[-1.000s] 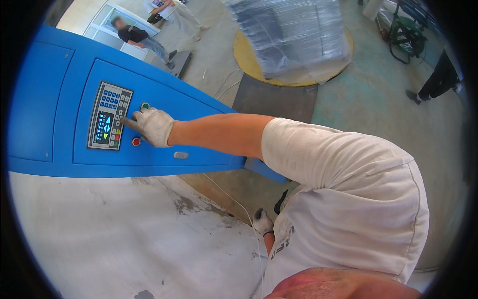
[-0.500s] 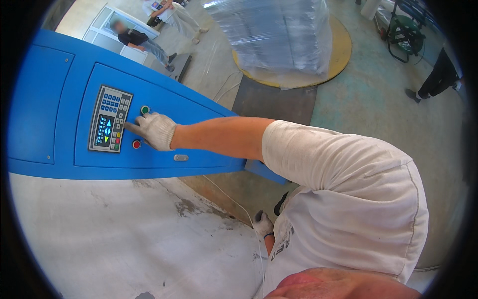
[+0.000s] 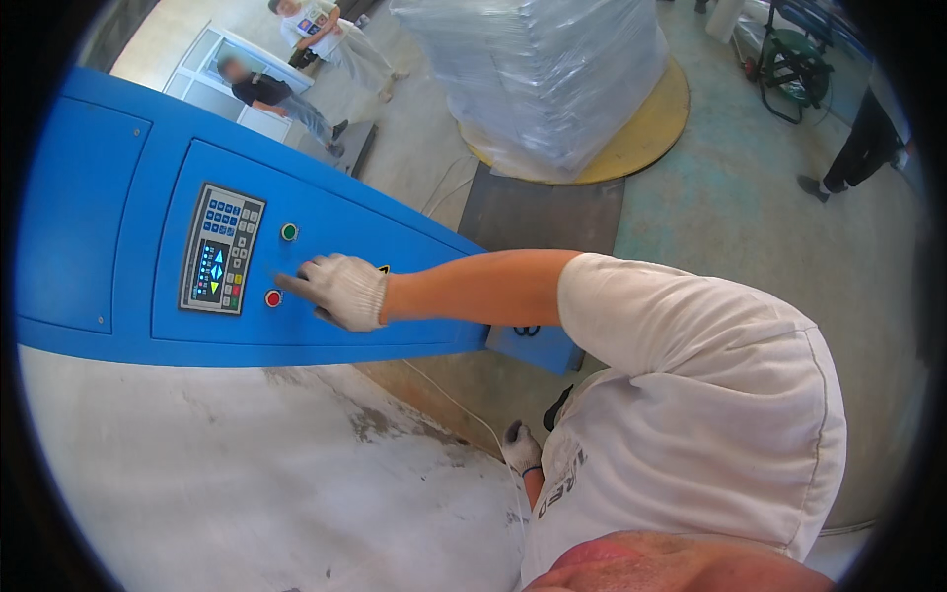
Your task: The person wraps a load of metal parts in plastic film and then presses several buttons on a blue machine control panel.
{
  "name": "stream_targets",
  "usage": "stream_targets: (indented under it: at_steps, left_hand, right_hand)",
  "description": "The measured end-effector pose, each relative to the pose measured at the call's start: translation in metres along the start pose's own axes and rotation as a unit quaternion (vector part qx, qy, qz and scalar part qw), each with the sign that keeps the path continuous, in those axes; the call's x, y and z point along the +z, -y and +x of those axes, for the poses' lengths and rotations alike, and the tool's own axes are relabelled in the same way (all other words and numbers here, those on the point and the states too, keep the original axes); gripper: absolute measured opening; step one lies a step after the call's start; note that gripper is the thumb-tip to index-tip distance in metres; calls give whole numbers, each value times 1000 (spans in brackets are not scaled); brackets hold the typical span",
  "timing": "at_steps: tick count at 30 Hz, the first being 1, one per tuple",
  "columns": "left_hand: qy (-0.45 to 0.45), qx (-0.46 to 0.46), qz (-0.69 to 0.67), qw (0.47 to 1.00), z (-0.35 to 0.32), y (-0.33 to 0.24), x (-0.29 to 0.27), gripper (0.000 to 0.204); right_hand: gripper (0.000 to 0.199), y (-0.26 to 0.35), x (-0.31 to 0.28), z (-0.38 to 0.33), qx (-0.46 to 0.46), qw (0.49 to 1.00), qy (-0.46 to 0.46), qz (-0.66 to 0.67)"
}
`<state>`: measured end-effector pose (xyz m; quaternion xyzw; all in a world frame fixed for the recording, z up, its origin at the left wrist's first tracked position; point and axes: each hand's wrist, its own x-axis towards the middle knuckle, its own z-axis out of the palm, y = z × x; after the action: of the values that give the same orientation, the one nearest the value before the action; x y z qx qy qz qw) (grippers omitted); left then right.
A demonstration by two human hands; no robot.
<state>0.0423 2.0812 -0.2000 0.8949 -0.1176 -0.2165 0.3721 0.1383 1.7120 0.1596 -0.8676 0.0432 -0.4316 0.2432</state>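
Note:
My right hand [image 3: 345, 292], in a whitish knit work glove, reaches across a blue machine cabinet [image 3: 326, 237]. Its index finger is stretched out and slightly blurred, the other fingers partly bent, and nothing is held. The fingertip lies beside the red push button [image 3: 273, 298]; whether it touches, I cannot tell. Above is a green push button [image 3: 288, 232]. Left of the fingertip, the grey control panel [image 3: 221, 252] has blue keys and a lit display with arrow symbols. Low by my body hangs my gloved left hand [image 3: 521, 449], its fingers mostly hidden.
Behind the cabinet, a film-wrapped load [image 3: 538, 79] stands on a round yellow turntable [image 3: 651, 128], with a dark ramp [image 3: 543, 212] in front. Two people stand at the far left, another at the right edge. A thin white cable [image 3: 454, 395] runs past my left hand.
My right hand has drawn back from the control panel, moving right and slightly down to beside the red button. The wrapped load has turned on its turntable. My left hand stays low.

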Motion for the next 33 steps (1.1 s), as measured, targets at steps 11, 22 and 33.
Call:
stream_targets:
  at_steps: [11, 22, 33]
  left_hand:
    - [69, 48, 65, 994, 34, 9, 2, 35]
    - [53, 60, 29, 996, 37, -27, 10, 30]
    - [70, 55, 17, 996, 40, -33, 14, 30]
  right_hand:
    - [58, -2, -17, -108, 10, 998, -39, 53]
    - [64, -16, -44, -123, 59, 997, -37, 25]
    - [70, -17, -43, -135, 75, 997, -18, 7]
